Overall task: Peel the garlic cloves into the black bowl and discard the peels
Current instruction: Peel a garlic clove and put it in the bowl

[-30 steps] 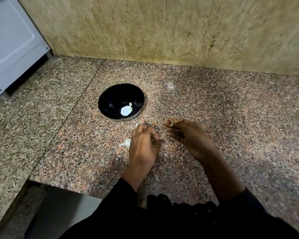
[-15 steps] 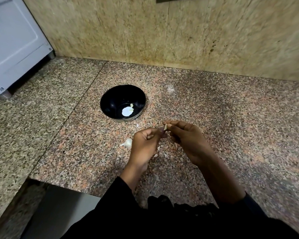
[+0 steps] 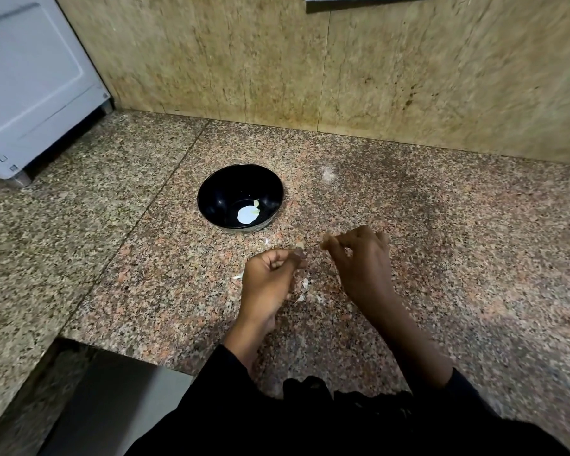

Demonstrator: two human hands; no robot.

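Note:
The black bowl stands on the granite counter, with a pale peeled garlic piece inside beside a white glare spot. Just in front of the bowl, my left hand is curled and pinches a small pale scrap of peel at its thumb tip. My right hand is a little to the right, apart from the left. Its fingertips pinch a small tan garlic clove, which is blurred. Loose white peels lie on the counter between my hands. Another white garlic piece peeks out left of my left hand.
A white appliance stands at the back left on the lower counter section. A beige stone wall closes the back. The counter's front edge steps down at the lower left.
My hands met at the clove half a second ago and have now pulled apart sideways. The camera view has shifted upward a little.

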